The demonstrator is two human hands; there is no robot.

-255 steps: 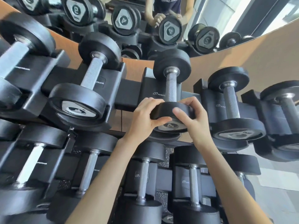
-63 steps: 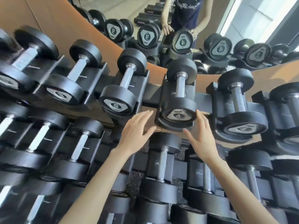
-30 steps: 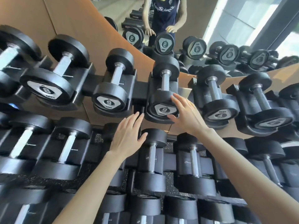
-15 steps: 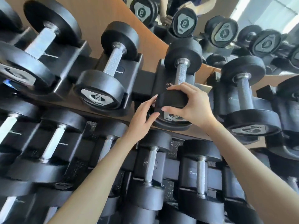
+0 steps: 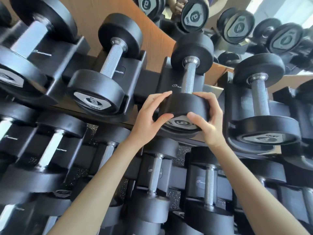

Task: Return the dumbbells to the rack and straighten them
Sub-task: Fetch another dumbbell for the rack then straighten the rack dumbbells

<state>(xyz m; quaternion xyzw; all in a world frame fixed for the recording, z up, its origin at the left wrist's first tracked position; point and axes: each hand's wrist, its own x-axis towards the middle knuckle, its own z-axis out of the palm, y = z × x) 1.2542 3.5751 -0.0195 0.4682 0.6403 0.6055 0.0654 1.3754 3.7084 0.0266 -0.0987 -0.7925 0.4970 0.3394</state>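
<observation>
Three tiers of a black metal rack (image 5: 147,82) with sloped cradles fill the view, and each cradle carries a dumbbell. Behind the rack stands a brown wooden wall panel (image 5: 94,14), and at the top right a mirror (image 5: 237,28) shows the grey end plates of the top row. On the top tier, a black rubber dumbbell with a grey plate (image 5: 110,65) lies in the cradle to the left, and a black rubber dumbbell marked 4 (image 5: 260,97) lies in the cradle to the right. Between them, in its own cradle, lies the black round-headed dumbbell with a knurled steel handle (image 5: 190,77); its far head points toward the wall and its near head points toward the person. The left hand (image 5: 149,117) grips the left side of this near head, fingers curled over the rim and thumb at the lower edge. The right hand (image 5: 210,119) grips the right side in the same way, with its thumb pressed on the grey end plate.
</observation>
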